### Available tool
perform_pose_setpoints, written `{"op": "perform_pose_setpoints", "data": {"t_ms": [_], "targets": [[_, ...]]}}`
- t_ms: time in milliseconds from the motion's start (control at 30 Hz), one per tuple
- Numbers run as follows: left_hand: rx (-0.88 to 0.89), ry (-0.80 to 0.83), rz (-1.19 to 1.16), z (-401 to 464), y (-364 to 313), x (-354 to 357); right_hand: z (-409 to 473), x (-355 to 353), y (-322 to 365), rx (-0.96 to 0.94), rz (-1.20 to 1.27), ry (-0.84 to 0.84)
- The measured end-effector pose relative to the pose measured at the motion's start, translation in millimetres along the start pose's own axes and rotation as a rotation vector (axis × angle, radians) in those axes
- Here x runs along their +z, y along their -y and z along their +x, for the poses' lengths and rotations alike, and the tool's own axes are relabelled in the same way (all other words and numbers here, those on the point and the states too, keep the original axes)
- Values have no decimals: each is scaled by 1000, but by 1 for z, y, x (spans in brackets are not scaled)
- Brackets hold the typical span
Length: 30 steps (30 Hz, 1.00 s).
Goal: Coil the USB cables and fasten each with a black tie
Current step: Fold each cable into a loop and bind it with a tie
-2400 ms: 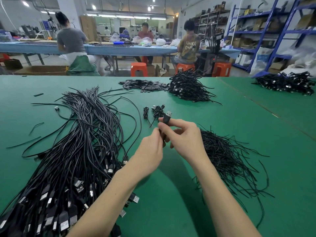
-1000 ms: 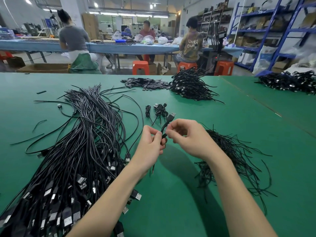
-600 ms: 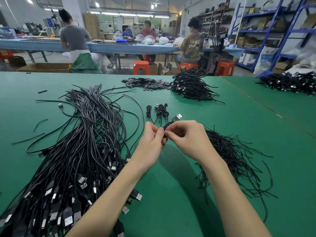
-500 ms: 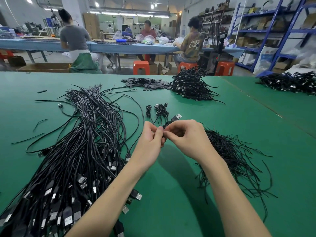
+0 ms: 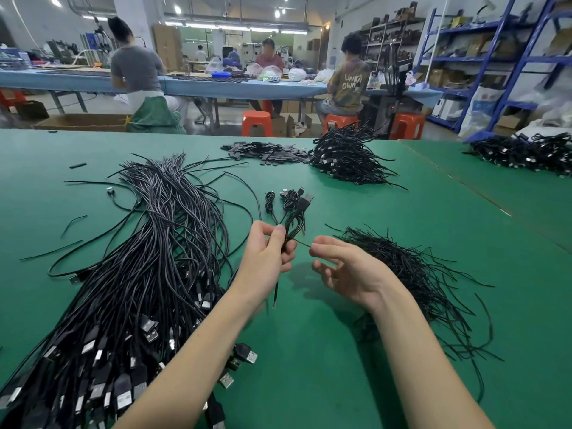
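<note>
Above the green worktop [image 5: 356, 351] | left hand [image 5: 266, 258] holds a folded cable [image 5: 295, 219], plug up | right hand [image 5: 343, 267] pinches a thin black tie [image 5: 301, 244] | loose ties [image 5: 411, 270] lie just right.

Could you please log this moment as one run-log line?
left hand: grips coiled cable | right hand: pinches tie end | tie: not yet fastened

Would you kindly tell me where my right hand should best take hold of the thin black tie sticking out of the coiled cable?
Probably pinch the black tie at its free right end, coming in from the right. It juts sideways from the coiled cable gripped by the left hand, and the right hand is right at that tip.
</note>
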State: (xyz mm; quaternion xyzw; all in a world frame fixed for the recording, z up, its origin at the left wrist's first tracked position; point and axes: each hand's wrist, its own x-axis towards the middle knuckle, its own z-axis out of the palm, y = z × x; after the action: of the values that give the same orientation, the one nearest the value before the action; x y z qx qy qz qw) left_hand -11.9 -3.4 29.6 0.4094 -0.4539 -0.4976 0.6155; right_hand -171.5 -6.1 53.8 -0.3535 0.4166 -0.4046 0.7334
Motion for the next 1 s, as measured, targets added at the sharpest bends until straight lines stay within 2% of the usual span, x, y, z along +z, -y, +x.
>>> {"op": "perform_pose_setpoints", "data": {"t_ms": [100, 167, 300, 400, 567, 633, 733, 833, 1000], "targets": [[-23, 109, -69, -2, -2, -1, 3, -2, -4, 88, 141, 14], [-40, 216, -54, -5, -6, -2, 7, -5, -3, 80, 175, 31], [-32, 424, 172, -10, -17, -8, 11, -19, 10, -58, -101, 32], [-26, 499, 310, -16, -19, -6, 13, -27, 28, -109, -343, 121], [59, 518, 472, -17, -20, -6, 17, -13, 64, -108, -780, 242], [137, 504, 603, -16, -18, -6, 19, -4, 70, -185, -984, 214], [192, 389, 681, -15, -11, -7, 19, 6, 59, -403, -1140, 96], [66, 260, 566, -9, -6, -8, 17, 8, 35, -640, -1094, -35], [-154, 148, 193, -5, -4, -4, 11, 6, 7, -824, -949, -94]]}}
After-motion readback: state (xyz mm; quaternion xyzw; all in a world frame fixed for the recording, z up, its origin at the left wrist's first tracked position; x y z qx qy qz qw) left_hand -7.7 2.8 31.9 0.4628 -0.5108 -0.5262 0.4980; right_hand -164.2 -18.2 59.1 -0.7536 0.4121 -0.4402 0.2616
